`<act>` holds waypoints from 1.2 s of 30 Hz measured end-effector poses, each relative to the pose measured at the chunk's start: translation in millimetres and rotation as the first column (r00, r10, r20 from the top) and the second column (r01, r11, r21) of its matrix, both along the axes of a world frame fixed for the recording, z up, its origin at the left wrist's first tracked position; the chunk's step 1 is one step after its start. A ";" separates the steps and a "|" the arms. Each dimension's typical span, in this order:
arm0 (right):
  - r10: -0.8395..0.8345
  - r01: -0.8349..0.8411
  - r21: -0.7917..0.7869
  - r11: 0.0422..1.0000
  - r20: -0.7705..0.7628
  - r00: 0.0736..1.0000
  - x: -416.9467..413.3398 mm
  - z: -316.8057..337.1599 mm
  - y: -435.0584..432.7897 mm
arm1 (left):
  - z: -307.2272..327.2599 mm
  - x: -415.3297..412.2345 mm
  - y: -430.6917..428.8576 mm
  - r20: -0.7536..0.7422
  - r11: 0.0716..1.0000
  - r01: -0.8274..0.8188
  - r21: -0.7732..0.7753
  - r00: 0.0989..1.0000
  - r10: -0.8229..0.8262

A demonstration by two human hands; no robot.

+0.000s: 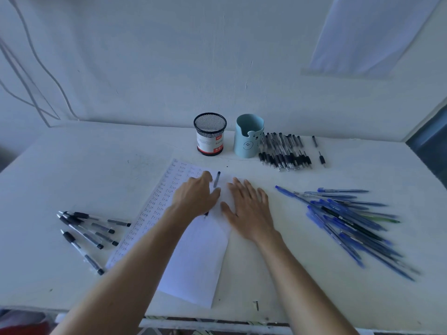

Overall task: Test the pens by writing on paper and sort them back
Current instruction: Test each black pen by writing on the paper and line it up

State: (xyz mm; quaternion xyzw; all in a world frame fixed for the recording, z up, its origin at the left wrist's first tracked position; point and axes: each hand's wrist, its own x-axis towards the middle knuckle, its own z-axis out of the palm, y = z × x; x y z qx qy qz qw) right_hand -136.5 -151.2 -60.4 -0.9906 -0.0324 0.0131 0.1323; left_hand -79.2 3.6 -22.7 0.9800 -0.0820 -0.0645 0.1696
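Note:
A white sheet of paper (193, 262) lies mid-table, with rows of the word "Test" down its left side. My left hand (196, 198) is over the sheet, its fingers curled round a black pen (217, 180). The pen's top sticks out past the thumb and its tip shows below the palm. My right hand (249, 209) lies flat with fingers spread on the paper's right edge. Several black pens (89, 234) lie at the left. A pile of blue pens (350, 221) lies at the right.
A black mesh cup (210, 134) and a light blue bear cup (248, 135) stand at the back. A dense row of black pens (284, 151) lies right of the blue cup, with two loose pieces (321, 159) beyond. The wall is close behind.

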 end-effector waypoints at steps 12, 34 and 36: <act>-0.259 0.225 0.256 0.940 0.108 0.960 14.4 7.1 17.9 | -32.1 20.8 31.3 0.241 0.997 -0.069 -0.017 0.968 0.071; -0.718 0.573 0.478 0.666 0.204 0.665 86.7 53.0 -100.4 | -37.0 40.9 8.5 0.240 0.999 -0.035 0.006 0.970 0.032; -0.727 0.615 0.412 0.672 0.214 0.652 99.6 53.6 -108.7 | -36.0 42.0 7.3 0.237 0.999 -0.044 0.006 0.971 0.041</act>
